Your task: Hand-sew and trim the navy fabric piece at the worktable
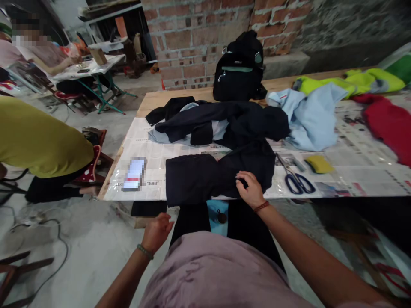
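Note:
A dark navy garment (192,177) lies along the table's front edge, one end hanging slightly over it. My right hand (251,189) is over its right part, thumb and fingers bent toward each other in a pinch. Whatever is between those fingertips is too small to make out. Below the table edge, left of my lap, my left hand (157,232) is held in the air with curled fingers; their contents are hidden. Scissors with dark blue handles (299,183) lie right of the garment, beside a small yellow pad (319,164).
More dark clothes (221,115) and a light blue garment (316,117) lie behind. A black backpack (239,70) stands at the back. Left on the newspaper-covered table (120,162) is a phone (134,174). Red cloth (390,126) lies right. A person in yellow (41,137) sits left.

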{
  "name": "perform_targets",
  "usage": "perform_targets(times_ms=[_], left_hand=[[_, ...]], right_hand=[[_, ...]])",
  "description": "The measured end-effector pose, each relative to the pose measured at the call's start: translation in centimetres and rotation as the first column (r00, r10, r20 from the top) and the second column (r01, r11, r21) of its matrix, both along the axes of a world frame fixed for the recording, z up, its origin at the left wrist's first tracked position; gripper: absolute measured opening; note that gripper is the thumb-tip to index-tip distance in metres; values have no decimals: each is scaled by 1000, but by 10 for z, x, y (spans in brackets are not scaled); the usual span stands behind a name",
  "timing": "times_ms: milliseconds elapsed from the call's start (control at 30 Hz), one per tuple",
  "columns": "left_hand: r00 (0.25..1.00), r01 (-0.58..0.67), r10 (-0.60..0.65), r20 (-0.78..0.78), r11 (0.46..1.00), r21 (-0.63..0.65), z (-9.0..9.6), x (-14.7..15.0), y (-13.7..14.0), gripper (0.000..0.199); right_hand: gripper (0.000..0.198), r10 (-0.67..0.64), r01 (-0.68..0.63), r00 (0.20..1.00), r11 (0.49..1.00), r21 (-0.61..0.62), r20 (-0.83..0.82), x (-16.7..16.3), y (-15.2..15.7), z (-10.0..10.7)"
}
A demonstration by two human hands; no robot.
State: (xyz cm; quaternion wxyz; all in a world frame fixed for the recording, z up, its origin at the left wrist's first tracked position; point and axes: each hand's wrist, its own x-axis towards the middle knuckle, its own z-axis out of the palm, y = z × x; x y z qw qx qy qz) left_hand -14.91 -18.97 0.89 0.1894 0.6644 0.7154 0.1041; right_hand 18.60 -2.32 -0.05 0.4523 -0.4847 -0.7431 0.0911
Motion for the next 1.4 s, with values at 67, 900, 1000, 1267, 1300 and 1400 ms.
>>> perform_targets(times_ms=[67, 900, 1000, 1267, 1300, 1400], left_hand=[[996, 22, -44, 77, 965, 261, 22, 2, 23, 20], [964, -19, -32, 263, 982, 186, 31, -17, 91, 19], [972, -11, -23, 235, 990, 142, 22, -11, 63, 23], [999, 23, -26, 35, 998, 66, 10, 13, 57, 24], [1000, 15, -17, 23, 998, 62, 10, 14, 53, 28], [999, -40, 40, -1, 998, 55, 6, 15, 28, 33]], right_hand=[[12, -30, 30, 998, 1000, -5, 50, 0, 9, 11], [38, -74, 199, 824, 966, -166, 561, 14, 90, -17], [37, -95, 209, 827, 967, -146, 555, 12, 87, -17], [36, -101, 215, 812, 967, -134, 575, 14, 89, -20], [37, -101, 214, 813, 968, -132, 574, 14, 89, -20], [37, -100, 208, 821, 969, -131, 562, 15, 89, -22]])
